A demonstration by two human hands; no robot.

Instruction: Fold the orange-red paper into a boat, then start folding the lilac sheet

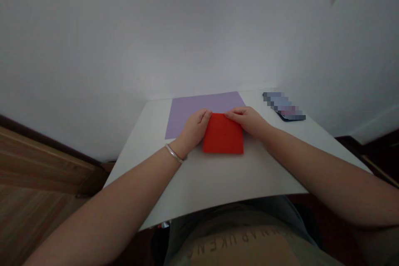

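A folded-looking red paper sheet (222, 134) lies flat on the white tabletop (212, 178), at the near edge of a lilac paper sheet (199, 110). The left hand (195, 129) and right hand (246, 119) each lightly grasp an upper corner, unclenched; matched, gentle pressure keeps the red edges square.
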